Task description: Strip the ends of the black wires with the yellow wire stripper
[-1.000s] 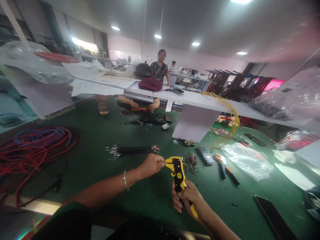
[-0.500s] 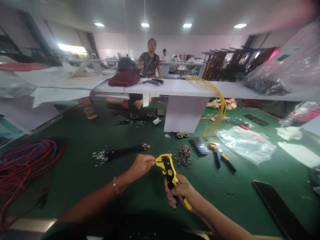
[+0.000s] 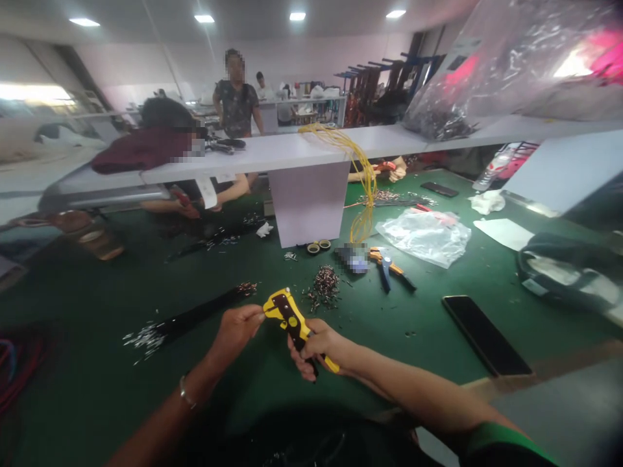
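Note:
My right hand (image 3: 314, 347) is wrapped round the handles of a yellow and black wire stripper (image 3: 292, 321), its head pointing up and to the left. At the tool's jaws, the fingertips of my left hand (image 3: 241, 326) are pinched together; whatever they hold is too small to make out. A bundle of black wires (image 3: 199, 311) lies to the left, with silvery ends at one side and coppery ends at the other. Just right of the stripper's head is a pile of small dark and coppery pieces (image 3: 325, 287).
Orange and blue pliers (image 3: 387, 267), a clear plastic bag (image 3: 423, 237) and a phone (image 3: 487, 334) lie to the right on the green table. Yellow wires (image 3: 367, 175) hang from a white shelf (image 3: 287, 148) ahead. Co-workers' hands (image 3: 399, 170) show beyond it. Red cables (image 3: 19, 370) lie far left.
My view has turned to the right, so the things on the table appear further left. Both hands keep the same hold, with the left fingertips still at the stripper's jaws.

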`<state>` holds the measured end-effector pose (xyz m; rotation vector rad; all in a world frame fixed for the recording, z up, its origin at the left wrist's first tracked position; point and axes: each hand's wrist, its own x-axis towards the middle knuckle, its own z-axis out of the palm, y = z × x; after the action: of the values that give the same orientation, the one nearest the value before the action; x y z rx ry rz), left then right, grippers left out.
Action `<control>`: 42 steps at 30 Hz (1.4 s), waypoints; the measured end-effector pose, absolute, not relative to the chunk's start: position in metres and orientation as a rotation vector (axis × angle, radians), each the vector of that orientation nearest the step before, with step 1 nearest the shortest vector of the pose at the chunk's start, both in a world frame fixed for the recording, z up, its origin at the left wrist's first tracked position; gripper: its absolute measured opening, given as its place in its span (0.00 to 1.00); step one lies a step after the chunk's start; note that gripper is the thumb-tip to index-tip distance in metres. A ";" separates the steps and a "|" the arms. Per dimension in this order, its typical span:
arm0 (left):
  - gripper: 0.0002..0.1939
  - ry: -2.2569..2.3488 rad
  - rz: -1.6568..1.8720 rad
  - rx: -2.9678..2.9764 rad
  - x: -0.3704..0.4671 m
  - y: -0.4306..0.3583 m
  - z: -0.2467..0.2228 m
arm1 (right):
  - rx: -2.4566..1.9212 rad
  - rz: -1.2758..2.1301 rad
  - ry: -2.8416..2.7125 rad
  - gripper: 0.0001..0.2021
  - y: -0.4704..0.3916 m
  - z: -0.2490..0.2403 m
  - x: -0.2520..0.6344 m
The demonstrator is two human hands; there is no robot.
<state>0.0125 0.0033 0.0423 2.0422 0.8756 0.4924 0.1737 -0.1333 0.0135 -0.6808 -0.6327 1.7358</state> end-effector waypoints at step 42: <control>0.14 0.976 0.480 1.940 0.018 0.012 0.011 | -0.738 1.745 -0.558 0.13 -0.131 0.000 0.177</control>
<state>0.0182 0.0122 0.0108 1.9403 0.9757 0.4804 0.1773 -0.1305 -0.0005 -0.7375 -0.5583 1.7448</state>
